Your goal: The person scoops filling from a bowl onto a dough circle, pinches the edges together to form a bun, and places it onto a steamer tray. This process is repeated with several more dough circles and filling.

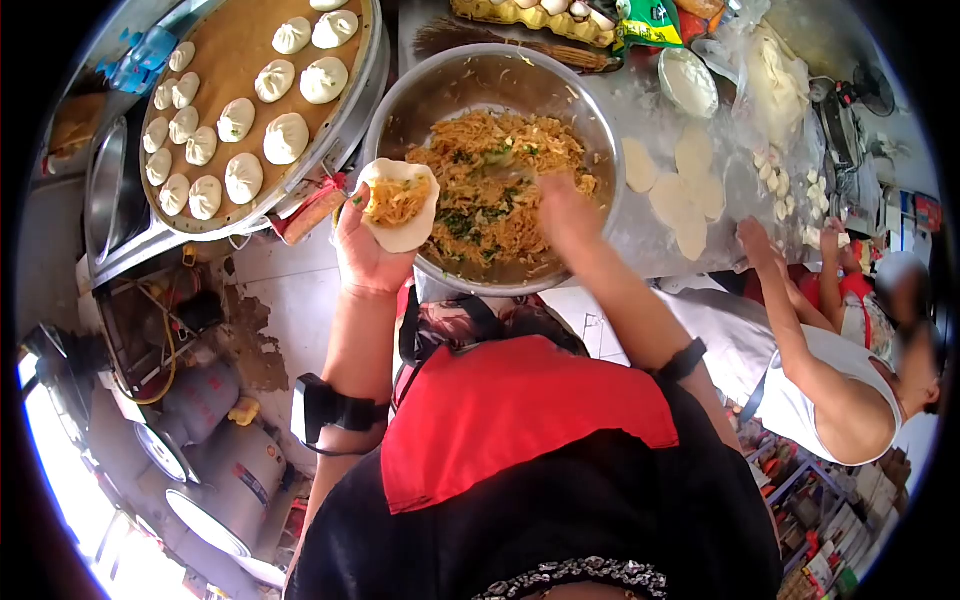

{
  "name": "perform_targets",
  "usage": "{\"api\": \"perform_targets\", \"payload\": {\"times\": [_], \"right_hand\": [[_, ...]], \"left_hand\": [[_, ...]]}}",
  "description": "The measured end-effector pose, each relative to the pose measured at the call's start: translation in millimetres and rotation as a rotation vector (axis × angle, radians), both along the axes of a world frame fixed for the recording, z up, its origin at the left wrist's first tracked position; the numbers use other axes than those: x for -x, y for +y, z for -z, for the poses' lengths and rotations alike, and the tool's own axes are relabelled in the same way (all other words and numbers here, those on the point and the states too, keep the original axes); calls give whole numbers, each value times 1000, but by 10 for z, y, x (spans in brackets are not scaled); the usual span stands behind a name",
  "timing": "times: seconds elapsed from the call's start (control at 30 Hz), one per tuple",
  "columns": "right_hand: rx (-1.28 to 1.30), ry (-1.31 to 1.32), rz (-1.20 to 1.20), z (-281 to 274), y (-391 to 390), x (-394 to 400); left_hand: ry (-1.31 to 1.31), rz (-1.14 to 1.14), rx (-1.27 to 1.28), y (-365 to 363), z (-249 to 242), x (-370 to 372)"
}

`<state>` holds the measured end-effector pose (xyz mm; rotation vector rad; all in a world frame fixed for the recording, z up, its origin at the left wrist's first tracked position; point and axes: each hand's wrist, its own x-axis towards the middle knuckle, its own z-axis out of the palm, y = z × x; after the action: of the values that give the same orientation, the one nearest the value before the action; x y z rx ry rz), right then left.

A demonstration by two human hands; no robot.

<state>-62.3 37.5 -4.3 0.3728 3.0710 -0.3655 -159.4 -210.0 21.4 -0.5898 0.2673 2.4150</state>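
Observation:
On my left hand [370,250] lies a round dough wrapper [408,236] with shredded orange filling in its middle, the thumb over its left edge. It is beside the left rim of a large metal bowl [383,115]. Inside the bowl is a heap of shredded filling [500,150] with green bits. My right hand [568,212] is over the right part of the filling, blurred, its fingers partly hidden; a tool in it cannot be made out. Flat wrappers [680,200] overlap on the table to the bowl's right.
A round steamer tray [225,75] at upper left holds several pleated buns [286,138]. Behind the bowl are a brush [450,38] and an egg carton [530,22]. Dough pieces [775,180] lie at right, near a co-worker's hand [755,240]. Gas cylinders [235,470] stand at lower left.

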Motion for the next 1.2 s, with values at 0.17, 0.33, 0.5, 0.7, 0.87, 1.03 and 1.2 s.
{"api": "perform_targets", "payload": {"times": [0.17,0.33,0.5,0.7,0.87,1.03,1.2], "right_hand": [[5,46,14,-276,246,20],[20,-162,-114,-61,-303,-161],[28,-79,-76,-311,-47,-86],[93,-243,-57,-109,-479,263],[-85,-12,66,-169,45,409],[-97,-211,-24,-314,-11,-257],[15,-153,94,-666,-29,-480]], "left_hand": [[34,-5,-23,-97,-10,7],[3,22,-7,-62,3,37],[24,38,-31,-145,5,72],[37,83,-98,-192,9,109],[18,100,-18,-245,-87,121],[10,142,66,-302,-105,101],[45,247,-75,-300,43,101]]}}
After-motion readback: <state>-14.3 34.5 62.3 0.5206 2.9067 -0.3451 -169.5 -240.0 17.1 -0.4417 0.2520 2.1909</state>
